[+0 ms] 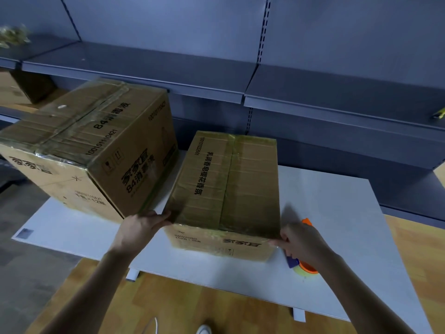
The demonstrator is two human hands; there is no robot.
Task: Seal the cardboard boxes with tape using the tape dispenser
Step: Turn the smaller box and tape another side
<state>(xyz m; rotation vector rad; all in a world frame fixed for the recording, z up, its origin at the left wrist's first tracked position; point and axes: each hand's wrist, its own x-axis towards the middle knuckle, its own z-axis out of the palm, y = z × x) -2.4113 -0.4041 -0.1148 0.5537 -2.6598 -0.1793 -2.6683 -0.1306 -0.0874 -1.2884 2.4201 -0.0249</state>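
A smaller cardboard box [226, 184] lies on the white table [337, 201], its top flaps closed with clear tape along the centre seam. My left hand [138, 230] grips its near left corner. My right hand [299, 242] holds its near right corner, fingers on the box's edge. An orange tape dispenser [304, 267] with a roll of tape lies on the table just behind and below my right hand, partly hidden by it. A larger taped cardboard box [96, 145] stands to the left, close beside the smaller one.
Grey metal shelving [265, 92] runs along the back, right behind the table. Another cardboard box [14, 90] sits on a shelf at far left. Wooden floor [192, 307] lies below the table's front edge, with a white shoe [203, 330] visible.
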